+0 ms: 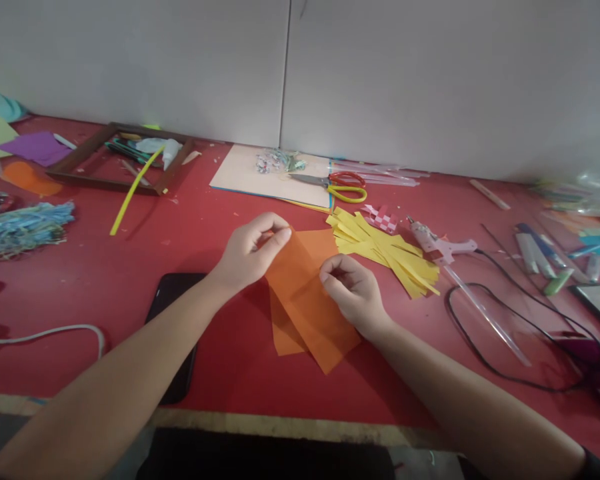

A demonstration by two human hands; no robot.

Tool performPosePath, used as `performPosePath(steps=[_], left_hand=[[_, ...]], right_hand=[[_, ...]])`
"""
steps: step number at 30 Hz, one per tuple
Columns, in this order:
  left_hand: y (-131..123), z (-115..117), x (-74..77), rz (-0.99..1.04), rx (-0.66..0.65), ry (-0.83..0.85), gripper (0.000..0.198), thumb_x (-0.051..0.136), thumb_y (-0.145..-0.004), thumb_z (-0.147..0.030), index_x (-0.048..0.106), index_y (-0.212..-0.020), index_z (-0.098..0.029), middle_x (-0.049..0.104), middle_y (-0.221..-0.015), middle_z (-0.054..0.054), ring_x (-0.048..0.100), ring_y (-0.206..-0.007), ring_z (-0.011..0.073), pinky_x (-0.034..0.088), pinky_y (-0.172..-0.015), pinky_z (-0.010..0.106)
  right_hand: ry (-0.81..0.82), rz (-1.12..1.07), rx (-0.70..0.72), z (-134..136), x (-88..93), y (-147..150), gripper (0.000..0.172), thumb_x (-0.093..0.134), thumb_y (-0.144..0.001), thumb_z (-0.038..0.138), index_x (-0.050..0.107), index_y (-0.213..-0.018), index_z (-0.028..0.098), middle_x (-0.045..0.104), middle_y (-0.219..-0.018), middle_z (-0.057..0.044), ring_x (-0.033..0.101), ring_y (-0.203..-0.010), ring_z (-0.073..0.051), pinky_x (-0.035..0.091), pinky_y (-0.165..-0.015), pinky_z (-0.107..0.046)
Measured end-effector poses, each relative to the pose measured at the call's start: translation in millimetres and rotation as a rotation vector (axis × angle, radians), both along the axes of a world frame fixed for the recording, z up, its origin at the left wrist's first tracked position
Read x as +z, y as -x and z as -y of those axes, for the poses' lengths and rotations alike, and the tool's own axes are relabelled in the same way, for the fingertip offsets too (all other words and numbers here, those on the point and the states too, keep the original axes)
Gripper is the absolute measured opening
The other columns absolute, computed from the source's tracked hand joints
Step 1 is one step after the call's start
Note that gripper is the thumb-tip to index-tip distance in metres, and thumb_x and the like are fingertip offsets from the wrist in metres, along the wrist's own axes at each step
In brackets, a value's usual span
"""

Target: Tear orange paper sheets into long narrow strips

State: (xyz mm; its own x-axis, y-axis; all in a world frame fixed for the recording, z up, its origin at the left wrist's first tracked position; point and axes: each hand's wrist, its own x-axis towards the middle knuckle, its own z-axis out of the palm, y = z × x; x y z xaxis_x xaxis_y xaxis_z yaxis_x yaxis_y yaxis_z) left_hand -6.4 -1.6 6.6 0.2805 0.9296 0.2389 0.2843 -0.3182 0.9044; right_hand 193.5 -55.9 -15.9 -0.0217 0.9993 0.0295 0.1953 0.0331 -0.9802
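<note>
A sheet of orange paper [305, 303] is tilted slantwise over a second orange sheet [285, 333] lying on the red table. My left hand [255, 250] pinches the upper left corner of the top sheet between thumb and fingers. At its right edge, my right hand [353, 293] is closed, thumb against curled fingers, and appears to grip that edge. Just beyond the right hand lies a pile of yellow paper strips [380, 247]. A black phone [175, 293] rests partly under my left forearm.
Scissors [347, 187] lie on pale paper sheets [240, 177] at the back. To the right is a pink glue gun [443, 247] with a looping black cord [485, 360]. A brown frame [85, 150] holding small tools and blue shredded strips [25, 230] are at left.
</note>
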Motion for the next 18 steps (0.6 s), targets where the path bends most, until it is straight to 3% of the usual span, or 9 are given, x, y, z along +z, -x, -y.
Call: performPosePath(steps=[9, 14, 18], left_hand=[[24, -29, -10.2, 0.079, 0.423, -0.214, 0.019, 0.054, -0.093, -0.037, 0.054, -0.082, -0.022, 0.056, -0.078, 0.0, 0.055, -0.074, 0.0146, 0.046, -0.071, 0.025], [29, -32, -14.7, 0.061, 0.593, -0.319, 0.018, 0.053, -0.095, -0.034, 0.054, -0.081, -0.022, 0.059, -0.084, 0.001, 0.058, -0.085, 0.0153, 0.046, -0.084, 0.025], [34, -40, -22.2, 0.161, 0.725, -0.31, 0.018, 0.056, -0.093, -0.036, 0.052, -0.081, -0.023, 0.058, -0.082, 0.001, 0.058, -0.083, 0.0158, 0.047, -0.082, 0.027]], right_hand=[[-0.014, 0.043, 0.007, -4, -2.9, -6, 0.006, 0.062, -0.07, 0.025, 0.057, -0.068, 0.021, 0.055, -0.062, 0.001, 0.046, -0.055, -0.011, 0.038, -0.051, -0.026], [-0.032, 0.037, -0.07, -10, -4.7, -15, 0.006, 0.062, -0.07, 0.024, 0.058, -0.068, 0.021, 0.056, -0.063, 0.001, 0.048, -0.056, -0.012, 0.038, -0.053, -0.027], [-0.049, -0.042, -0.127, -14, -10.6, -22, 0.003, 0.06, -0.07, 0.02, 0.059, -0.068, 0.02, 0.055, -0.063, 0.002, 0.048, -0.058, -0.012, 0.038, -0.055, -0.027]])
